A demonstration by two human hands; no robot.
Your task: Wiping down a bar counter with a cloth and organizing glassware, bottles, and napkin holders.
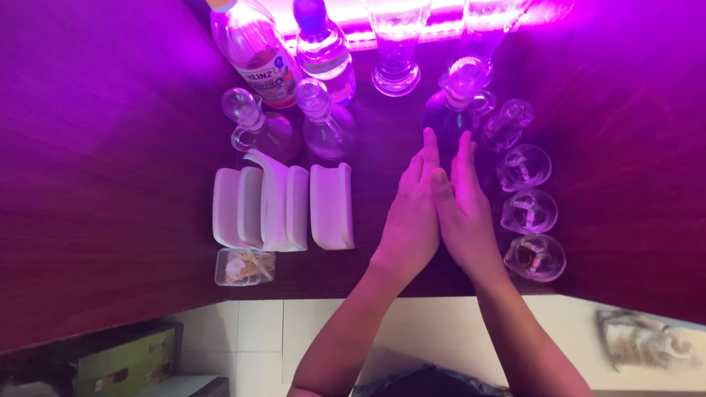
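Both hands lie flat on the dark wooden counter (89, 168) under strong purple light, side by side and touching along their inner edges, fingers stretched straight and pointing away from the person toward the back of the counter. The left hand (411, 218) and the right hand (466, 216) are both unclenched and hold nothing; palms face down, and whether they press on the wood or only hover just over it cannot be told. Directly beyond the fingertips stands a round clear glass flask with a stopper (457, 107), its long axis upright; the right hand's fingertips are slightly the nearer to it. Just beside the right hand, on its outer side, runs a row of three small clear glass tumblers (529, 212), near its knuckles and wrist but apart from it. On the outer side of the left hand, with a gap between, lie white curved ceramic holders (284, 207), their long axes running the same way as the fingers. Farther back stand a clear plastic bottle with an orange cap (252, 44) and a tall clear footed glass (396, 44).
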